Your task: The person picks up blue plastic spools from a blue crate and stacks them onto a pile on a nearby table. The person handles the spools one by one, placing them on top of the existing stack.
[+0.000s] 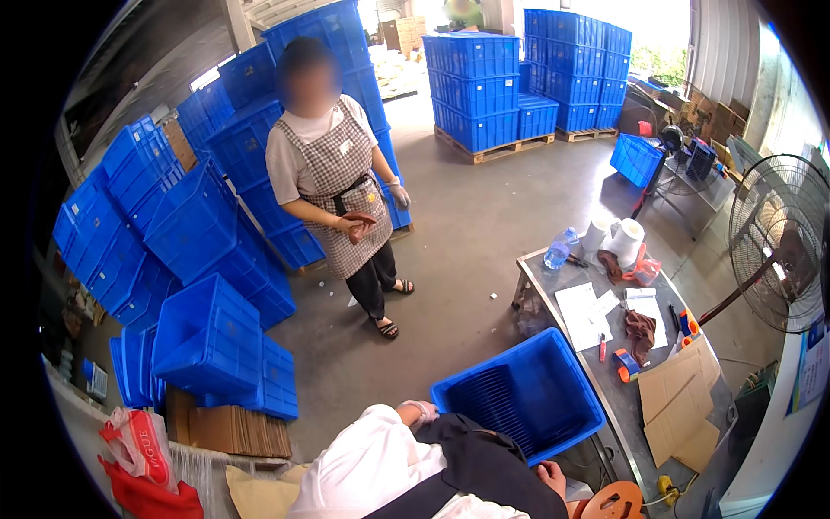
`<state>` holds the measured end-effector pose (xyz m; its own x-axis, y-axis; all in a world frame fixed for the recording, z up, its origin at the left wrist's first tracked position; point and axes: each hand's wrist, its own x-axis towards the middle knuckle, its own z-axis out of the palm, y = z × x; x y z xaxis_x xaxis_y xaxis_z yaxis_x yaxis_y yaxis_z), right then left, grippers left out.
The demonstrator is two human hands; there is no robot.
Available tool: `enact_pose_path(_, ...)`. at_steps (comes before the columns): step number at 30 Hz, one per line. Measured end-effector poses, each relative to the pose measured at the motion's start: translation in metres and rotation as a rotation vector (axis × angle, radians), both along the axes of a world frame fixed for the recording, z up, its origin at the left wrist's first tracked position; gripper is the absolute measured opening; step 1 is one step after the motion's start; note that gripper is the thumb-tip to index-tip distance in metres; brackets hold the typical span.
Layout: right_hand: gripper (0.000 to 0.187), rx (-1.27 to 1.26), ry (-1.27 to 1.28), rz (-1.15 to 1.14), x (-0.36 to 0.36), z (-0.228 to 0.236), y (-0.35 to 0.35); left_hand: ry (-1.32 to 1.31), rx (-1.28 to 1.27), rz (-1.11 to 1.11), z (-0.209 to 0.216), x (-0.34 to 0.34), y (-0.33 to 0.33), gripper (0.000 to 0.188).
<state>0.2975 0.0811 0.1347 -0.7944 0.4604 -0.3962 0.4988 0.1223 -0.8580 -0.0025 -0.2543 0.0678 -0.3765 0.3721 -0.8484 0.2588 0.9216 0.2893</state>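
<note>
A deep blue plastic crate [553,368] with ribbed inner walls is right in front of my body, its open top facing up. My left hand [421,413], in a pale glove, is closed at the crate's left edge, with its fingertips partly hidden. At the near right edge my right hand [551,477] has its fingers curled against the rim. My body hides part of the crate's near side.
A metal table [553,290] to the right carries papers, tape dispensers [626,365], brown cloths, white rolls and cardboard [683,402]. Behind it stands a large fan [782,242]. A person [333,190] in a checked apron faces me near stacked blue crates [194,337]. An orange-brown round thing [612,502] is nearby.
</note>
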Motion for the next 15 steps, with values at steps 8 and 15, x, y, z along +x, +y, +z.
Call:
enact_pose_path(8,0.027,0.021,0.001,0.058,0.015,-0.012,0.008,0.025,0.017,-0.009,-0.011,0.019,-0.003,0.057)
enact_pose_path(15,0.029,0.087,0.35,0.311,-0.065,0.103,0.068,0.036,0.055,-0.012,0.022,0.02,0.008,0.048)
